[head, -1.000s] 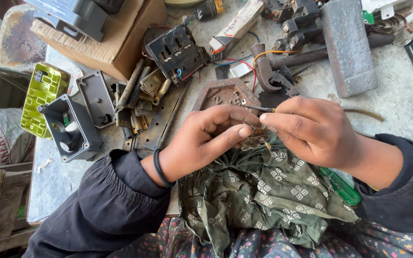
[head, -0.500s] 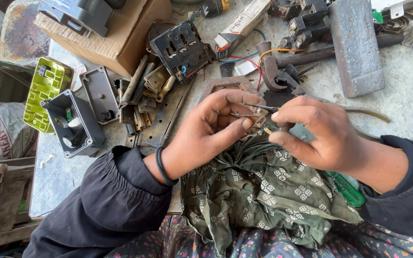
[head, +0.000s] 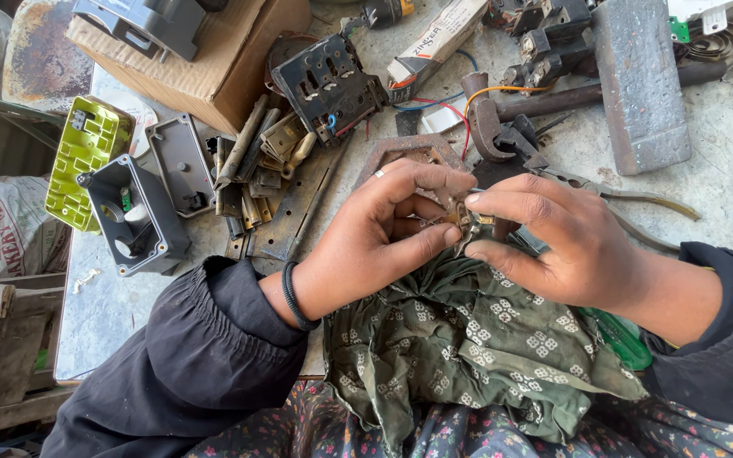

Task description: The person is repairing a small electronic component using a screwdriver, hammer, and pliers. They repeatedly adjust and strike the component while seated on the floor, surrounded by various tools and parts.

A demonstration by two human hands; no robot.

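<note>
My left hand point(head: 375, 242) and my right hand point(head: 566, 242) meet fingertip to fingertip over a small brass-coloured metal part point(head: 461, 216), pinching it between them. The part is mostly hidden by my fingers. Just below it lies a crumpled green patterned cloth point(head: 468, 348) spread over my lap and the table's near edge. A ring is on my left hand and a black band on that wrist.
On the grey worktable point(head: 723, 182) lie a hammer point(head: 502, 119), a heavy metal block point(head: 638, 85), pliers point(head: 629, 199), a black switch plate point(head: 328, 85), loose brass strips point(head: 265, 161), a grey plastic box point(head: 133, 216), a yellow-green casing point(head: 86, 161) and a cardboard box point(head: 214, 59).
Both hands have shifted slightly and regripped the small part; the right fingers have closed in nearer the left thumb. The view has drifted a little.
</note>
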